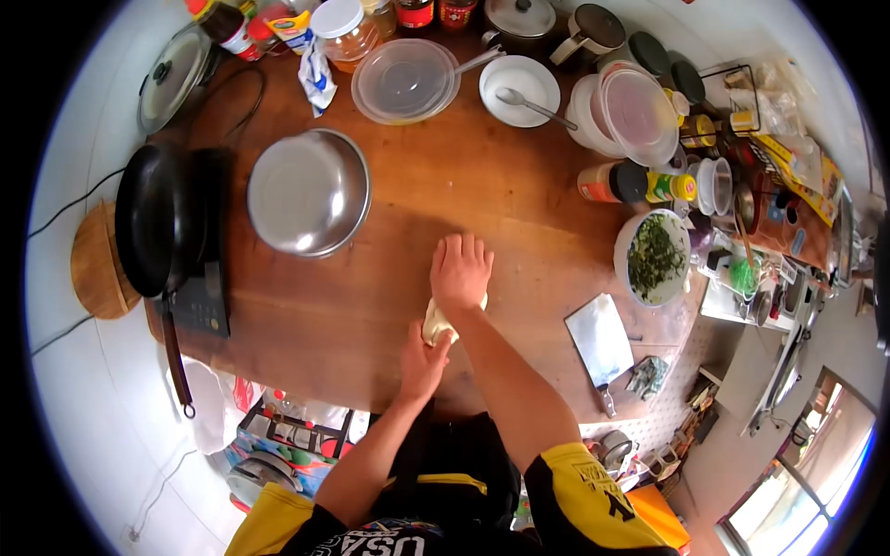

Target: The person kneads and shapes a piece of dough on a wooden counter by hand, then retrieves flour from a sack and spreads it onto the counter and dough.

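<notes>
A pale, smooth lump of dough point(436, 322) lies on the brown wooden table point(519, 199), near its front edge and partly hidden by both hands. The right hand point(462, 273) rests over the far part of the dough, palm down, with its fingers extended and close together, pointing away from the body. The left hand point(425, 363) grips the near end of the dough, its thumb along the right side and its fingers curled at the left.

To the left of the dough and farther back is a round, shiny metal bowl point(301, 190). Well to the left of the dough, a deep black frying pan point(158, 222) with a long dark handle sits on a flat black cooktop point(211, 310).

To the right of the dough, a broad metal cleaver point(601, 341) lies with its handle toward the near edge, beside a crumpled grey-green item point(647, 377) whose material is unclear. Farther right and back from the dough stands a round white bowl point(622, 267) of chopped green leaves point(656, 252). Well beyond the dough is a smaller white bowl point(508, 76) with a metal spoon point(538, 107) in it.
</notes>
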`<state>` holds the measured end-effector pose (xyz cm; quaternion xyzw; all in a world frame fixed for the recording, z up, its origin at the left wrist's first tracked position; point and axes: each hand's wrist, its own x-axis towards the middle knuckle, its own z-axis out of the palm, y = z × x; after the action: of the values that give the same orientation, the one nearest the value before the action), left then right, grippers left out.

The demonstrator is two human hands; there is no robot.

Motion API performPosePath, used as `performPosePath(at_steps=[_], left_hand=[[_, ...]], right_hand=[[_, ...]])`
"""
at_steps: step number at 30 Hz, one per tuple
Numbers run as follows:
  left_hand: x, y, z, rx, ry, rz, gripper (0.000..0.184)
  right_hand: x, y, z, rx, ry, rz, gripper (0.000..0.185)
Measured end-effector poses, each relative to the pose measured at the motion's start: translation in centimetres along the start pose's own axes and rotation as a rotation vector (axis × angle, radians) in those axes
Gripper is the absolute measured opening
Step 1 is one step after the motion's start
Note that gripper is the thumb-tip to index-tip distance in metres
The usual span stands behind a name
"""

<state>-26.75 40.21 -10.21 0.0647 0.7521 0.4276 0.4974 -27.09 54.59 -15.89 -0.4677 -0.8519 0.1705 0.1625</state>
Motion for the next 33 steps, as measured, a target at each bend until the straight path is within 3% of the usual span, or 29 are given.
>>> performPosePath(at_steps=[2, 5, 7, 9, 12, 14, 18, 20, 21, 22, 24, 25, 26, 28, 30, 33], left_hand=[[1.0, -0.4, -1.2, 0.389, 0.020, 0.362, 0.029], [1.6, 2.4, -1.8, 0.656, -0.102, 0.304, 0.029], [1.2, 3.9, -1.0, 0.827, -0.094, 0.270, 0.030], [1.4, 4.4, 0.4, 0.994, -0.102, 0.239, 0.030], [1.0, 3.8, 0.7, 0.852, -0.061, 0.144, 0.031], [-0.4, 2.9, -0.8, 0.579, -0.092, 0.213, 0.037], [-0.6, -1.4, -1.5, 0.417, -0.084, 0.124, 0.058], [0.8, -3.6, 1.6, -0.039, 0.000, 0.250, 0.070], [1.9, -3.0, 3.3, -0.124, 0.126, 0.361, 0.064], [1.0, -3.1, 4.0, -0.124, 0.107, 0.344, 0.064], [1.9, 0.9, 4.2, -0.191, 0.170, -0.165, 0.051], [1.6, -0.2, 4.1, -0.003, 0.284, 0.144, 0.041], [1.0, 0.4, 3.8, -0.004, 0.285, 0.148, 0.041], [-0.5, 2.8, 2.7, 0.230, 0.233, 0.171, 0.038], [-1.9, 2.9, 1.7, 0.345, 0.168, 0.186, 0.038], [-0.9, 3.5, 1.8, 0.460, 0.105, 0.228, 0.036]], right_hand=[[0.0, 0.1, -0.6, 0.006, 0.017, -0.009, 0.009], [-1.9, 1.6, -2.5, 0.084, -0.017, 0.089, 0.014], [-2.4, 1.7, -3.8, 0.093, -0.163, 0.475, 0.022], [-2.0, 0.8, -2.8, 0.090, -0.084, 0.471, 0.024], [-2.2, -0.1, -2.3, 0.145, -0.046, 0.360, 0.021], [-2.8, 1.5, -2.2, 0.072, -0.003, 0.017, 0.016], [-0.3, 1.0, -0.5, -0.082, 0.031, -0.044, 0.012], [0.9, 0.9, 0.4, -0.094, 0.018, -0.046, 0.012], [0.9, 1.0, 0.4, -0.118, 0.024, -0.047, 0.011], [-0.4, 1.3, -0.2, -0.132, 0.012, -0.030, 0.011], [1.0, 1.5, 0.6, -0.082, 0.028, -0.047, 0.014], [0.4, 1.9, 0.2, 0.060, 0.038, 0.004, 0.021], [-0.4, 2.0, -0.6, 0.060, 0.042, 0.001, 0.021], [-0.9, 1.7, -2.4, -0.012, -0.343, 0.257, 0.031], [-3.2, 2.8, -3.3, 0.034, -0.280, 0.262, 0.036], [-3.0, 4.5, -6.5, 0.484, -0.308, 0.795, 0.035]])
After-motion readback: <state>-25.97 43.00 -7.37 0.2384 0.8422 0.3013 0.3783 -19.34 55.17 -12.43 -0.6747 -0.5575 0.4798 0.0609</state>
